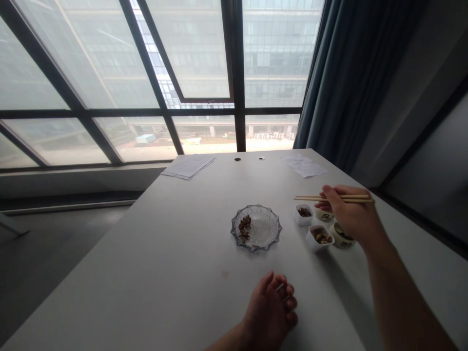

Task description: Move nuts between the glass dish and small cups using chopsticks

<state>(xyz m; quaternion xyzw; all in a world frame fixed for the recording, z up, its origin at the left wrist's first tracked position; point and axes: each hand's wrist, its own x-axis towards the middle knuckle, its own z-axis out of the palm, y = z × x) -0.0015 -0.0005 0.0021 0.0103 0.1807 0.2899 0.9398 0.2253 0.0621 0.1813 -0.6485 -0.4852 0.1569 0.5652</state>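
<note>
The right hand (351,214) grips slim light-wood chopsticks (332,198) closed between its fingers, their tips past a small square white cup (304,213) of dark brown pieces and near a second white cup (319,238) of tan nuts. More brown pieces (244,229) already lie on one side of a scalloped clear glass dish (268,239) on the pale desk (164,278), leaving most of it bare. The left hand (268,309) rests half-curled, holding nothing visible; the dark marks on a round cream ceramic cup (342,239) are unreadable.

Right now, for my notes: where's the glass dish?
In the head view, the glass dish sits mid-table, left of the white cups and ahead of the left hand.
</note>
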